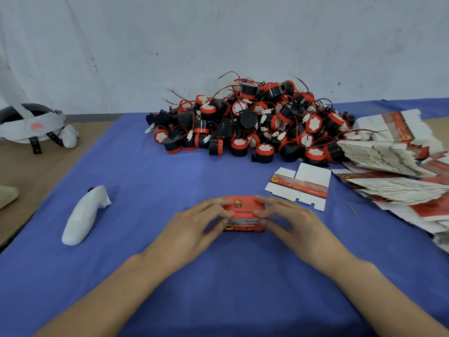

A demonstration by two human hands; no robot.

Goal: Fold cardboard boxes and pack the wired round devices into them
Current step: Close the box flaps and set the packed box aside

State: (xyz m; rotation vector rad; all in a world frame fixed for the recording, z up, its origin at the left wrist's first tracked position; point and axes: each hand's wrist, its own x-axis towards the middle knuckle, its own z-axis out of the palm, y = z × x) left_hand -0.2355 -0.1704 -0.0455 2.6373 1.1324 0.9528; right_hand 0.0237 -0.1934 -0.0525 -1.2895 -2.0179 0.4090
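Observation:
A small red folded cardboard box [243, 211] stands on the blue table cloth [218, 276] in front of me. My left hand [196, 224] grips its left end with fingers over the top and thumb at the front. My right hand [289, 223] grips its right end the same way. Behind lies a big heap of black and red wired round devices [252, 120]. One flat unfolded box blank [300, 186] lies just right of the box. A large stack of flat blanks [393, 161] spreads along the right side.
A white wrapped controller [83, 216] lies on the cloth to the left. A headset with white straps [31, 126] rests on the brown surface at far left. A white wall [218, 45] stands behind the heap.

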